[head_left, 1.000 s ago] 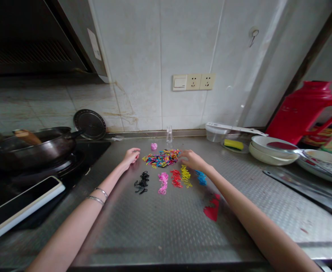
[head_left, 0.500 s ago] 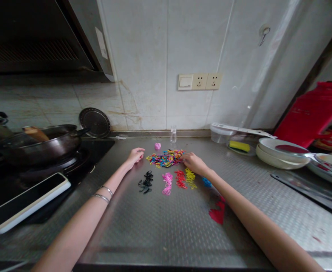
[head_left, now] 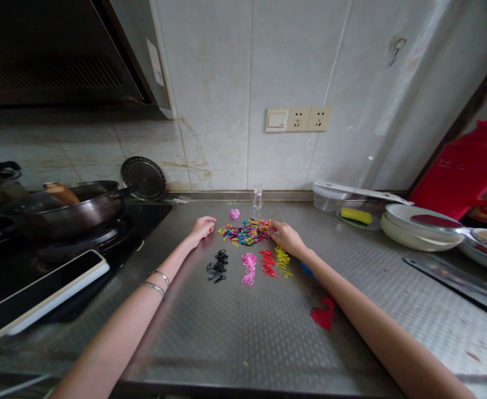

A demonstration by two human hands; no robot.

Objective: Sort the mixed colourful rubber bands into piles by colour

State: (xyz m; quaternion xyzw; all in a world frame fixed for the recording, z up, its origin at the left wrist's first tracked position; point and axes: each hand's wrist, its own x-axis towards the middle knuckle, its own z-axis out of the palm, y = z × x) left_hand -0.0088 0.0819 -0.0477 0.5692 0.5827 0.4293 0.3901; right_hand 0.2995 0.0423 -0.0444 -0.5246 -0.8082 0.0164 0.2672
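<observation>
The right hand (head_left: 286, 238) meets the mixed bands (head_left: 245, 233) on the counter (head_left: 226, 332), the left hand (head_left: 203, 228) curled beside; what either grip holds, I cannot tell. Black pile (head_left: 218, 267), pink pile (head_left: 249, 269), red pile (head_left: 268, 263) and yellow pile (head_left: 283, 261) lie apart, presumably keeping colours unmixed.

The right hand (head_left: 287, 237) touches the pile of mixed-color bands (head_left: 246, 233), the left hand (head_left: 203, 228) just beside it.

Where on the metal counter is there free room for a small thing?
Bare counter lies nearest the person, between the left forearm and the red scrap; another patch, between the right forearm and the white bowls. Crowded: the mixed band pile between left hand and right hand, and the colour piles before it.
</observation>
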